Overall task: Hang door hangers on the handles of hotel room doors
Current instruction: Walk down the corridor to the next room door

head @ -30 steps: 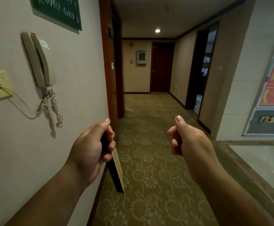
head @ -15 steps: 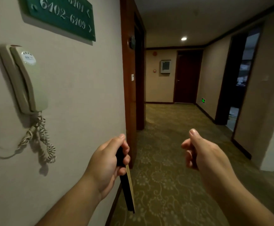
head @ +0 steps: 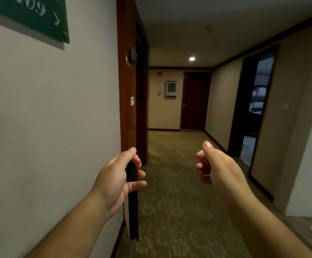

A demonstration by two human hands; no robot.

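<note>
My left hand (head: 118, 180) grips a thin stack of dark door hangers (head: 133, 216), seen edge-on and hanging down below my fist, close to the left wall. My right hand (head: 217, 167) is held out in front at the same height, fingers loosely curled, thumb up, holding nothing. A brown door frame (head: 127, 90) of a room stands just ahead on the left; its door and handle are hidden behind the frame. A closed dark door (head: 195, 105) with a small handle is at the corridor's far end.
A patterned carpet (head: 171, 192) runs down the corridor. A green room-number sign (head: 39, 17) hangs on the left wall. On the right there is a dark open doorway (head: 257, 105). A green exit sign (head: 213, 128) glows low on the right wall.
I have moved forward along the left wall; the wall phone has left the view and the left door frame is nearer. Both hands keep their pose, and the hangers now appear edge-on.
</note>
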